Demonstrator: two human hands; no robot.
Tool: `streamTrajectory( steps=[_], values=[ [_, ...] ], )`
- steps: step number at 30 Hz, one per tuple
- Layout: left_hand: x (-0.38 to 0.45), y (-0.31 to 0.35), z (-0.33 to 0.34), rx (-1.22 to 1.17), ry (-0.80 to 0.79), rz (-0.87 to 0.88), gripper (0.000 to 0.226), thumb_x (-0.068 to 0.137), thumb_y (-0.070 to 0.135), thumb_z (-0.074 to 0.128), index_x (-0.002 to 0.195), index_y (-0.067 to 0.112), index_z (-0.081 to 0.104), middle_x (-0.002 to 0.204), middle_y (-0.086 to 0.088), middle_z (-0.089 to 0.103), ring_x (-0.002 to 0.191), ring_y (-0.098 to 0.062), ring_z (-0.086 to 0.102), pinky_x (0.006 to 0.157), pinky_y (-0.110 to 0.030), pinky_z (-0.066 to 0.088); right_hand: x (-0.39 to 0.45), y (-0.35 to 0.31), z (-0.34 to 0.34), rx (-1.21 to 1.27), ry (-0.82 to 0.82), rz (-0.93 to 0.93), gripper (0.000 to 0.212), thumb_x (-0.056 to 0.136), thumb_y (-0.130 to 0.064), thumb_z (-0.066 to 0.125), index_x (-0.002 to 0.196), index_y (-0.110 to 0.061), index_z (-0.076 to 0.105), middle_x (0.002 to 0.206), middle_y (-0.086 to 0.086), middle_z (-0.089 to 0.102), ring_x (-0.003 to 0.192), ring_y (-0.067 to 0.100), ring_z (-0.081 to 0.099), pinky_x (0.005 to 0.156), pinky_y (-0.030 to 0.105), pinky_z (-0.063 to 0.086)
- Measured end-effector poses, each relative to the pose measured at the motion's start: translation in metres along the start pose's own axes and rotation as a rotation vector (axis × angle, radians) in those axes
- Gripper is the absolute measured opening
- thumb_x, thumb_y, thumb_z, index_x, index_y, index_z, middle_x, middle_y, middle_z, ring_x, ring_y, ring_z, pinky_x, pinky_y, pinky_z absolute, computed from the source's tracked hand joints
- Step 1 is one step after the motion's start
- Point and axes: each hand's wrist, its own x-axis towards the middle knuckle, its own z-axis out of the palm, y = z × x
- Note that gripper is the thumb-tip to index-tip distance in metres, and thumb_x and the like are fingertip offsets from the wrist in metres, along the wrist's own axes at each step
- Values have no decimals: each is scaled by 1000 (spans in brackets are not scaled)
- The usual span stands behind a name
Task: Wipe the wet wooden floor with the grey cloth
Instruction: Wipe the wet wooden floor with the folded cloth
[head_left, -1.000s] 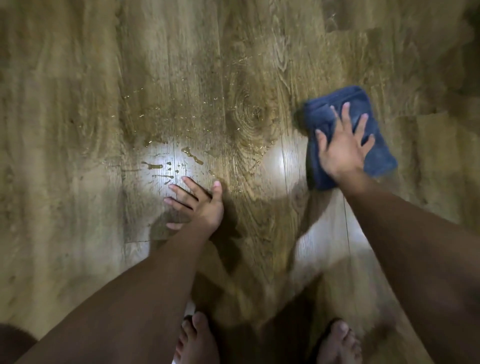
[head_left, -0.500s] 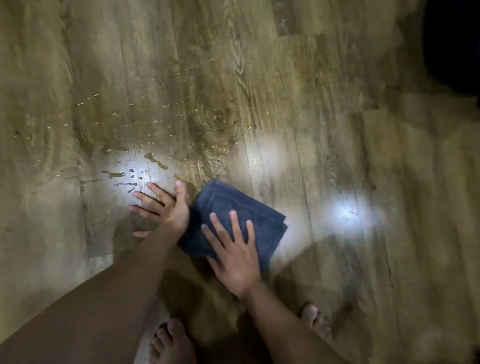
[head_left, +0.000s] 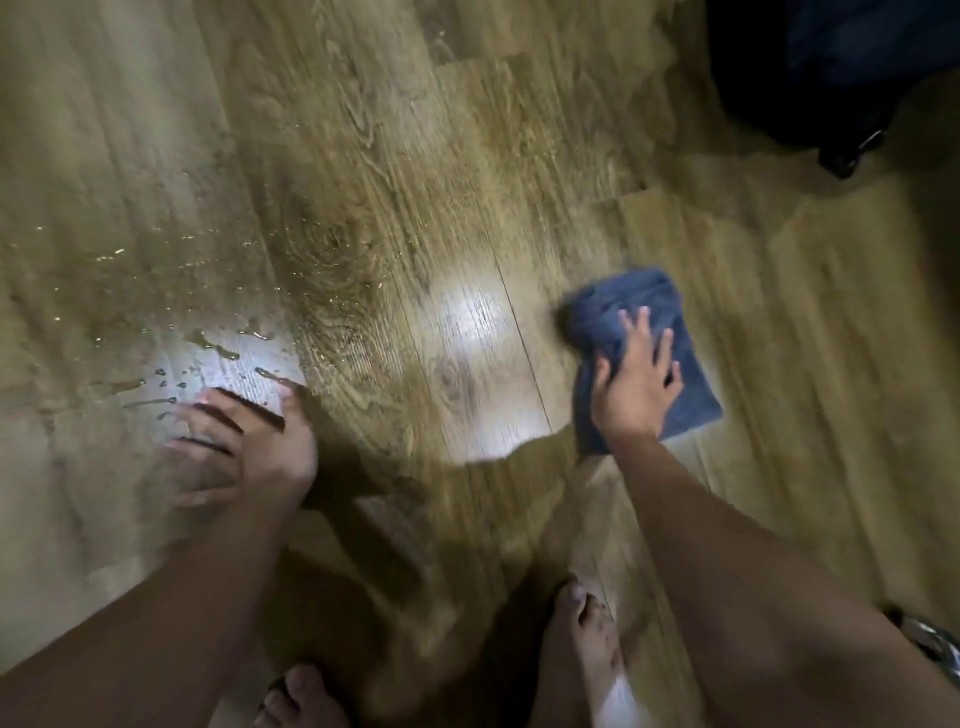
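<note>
The floor (head_left: 363, 156) is wet mostly at your left. The cloth (head_left: 691, 384) lies flat at your right, away from the drops (head_left: 218, 348). Press your spread right hand (head_left: 636, 395) down evenly; brace on your flat left hand (head_left: 249, 447).

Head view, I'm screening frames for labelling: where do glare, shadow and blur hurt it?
Head view: two bright glare patches on the floor, one over the water drops, one mid-floor; arm shadows fall below them; motion blur smears the left hand and softens the cloth under the right hand; top right corner is too dark to read.
</note>
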Motion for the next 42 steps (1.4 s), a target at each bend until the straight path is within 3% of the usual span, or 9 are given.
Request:
streamTrajectory(
  steps=[6,12,16,19,23,26,31,36,42],
  values=[
    [-31,43,15,127,5,801,78,101,61,22,158,25,-19,163,-1,-31,150,-22,-29,113,-55,-24,-10,-1,6,95,73,95,63,97,-50,36,155,-30,23,163,-8,19,151,29,11,116,62,12],
    [-67,120,21,-203,-143,1095,62,106,28,30,161,15,3,169,1,-3,155,-15,-12,125,-39,-7,-128,-67,55,-108,-43,-311,64,88,-49,40,149,-33,33,162,-6,22,151,31,8,114,61,19],
    [-70,141,38,21,-317,1143,59,109,36,24,161,22,1,168,6,-10,152,-13,-21,124,-38,-10,-178,-59,69,-211,-168,-754,61,91,-52,39,149,-34,37,158,-7,33,150,31,17,114,59,27],
    [-60,139,50,272,-349,1175,63,108,37,27,161,22,-3,167,5,-14,151,-15,-24,124,-42,-12,-150,-14,53,-256,-141,-817,66,88,-45,53,151,-36,35,162,-9,25,150,25,21,116,50,25],
    [-52,141,60,440,-329,1131,77,105,39,35,157,23,-19,165,2,-26,147,-18,-34,118,-51,-21,-99,52,25,-115,-34,-343,71,87,-36,62,152,-37,31,163,-12,21,151,21,15,114,51,25],
    [-52,142,65,640,-372,1081,101,94,67,40,140,38,-45,147,6,-55,133,-20,-54,93,-62,-40,-55,100,1,3,85,85,63,94,-33,56,151,-36,30,162,-11,22,150,23,16,114,52,25],
    [-53,149,64,732,-479,985,145,58,90,61,131,38,-53,134,5,-66,120,-21,-64,84,-67,-40,-12,119,-12,155,190,423,58,99,-34,46,154,-25,29,163,-7,23,151,28,13,116,53,15],
    [-59,156,60,801,-497,936,154,56,81,74,128,38,-56,133,4,-67,117,-22,-66,83,-68,-38,-73,47,13,33,69,20,65,92,-42,43,154,-33,27,164,-11,17,152,26,9,119,51,7],
    [-64,157,54,864,-501,869,148,73,30,79,118,40,-62,130,3,-69,114,-23,-67,95,-75,-29,-158,9,51,-76,-101,-301,73,91,-57,46,156,-38,20,165,-12,8,152,28,10,114,56,18]
  ],
)
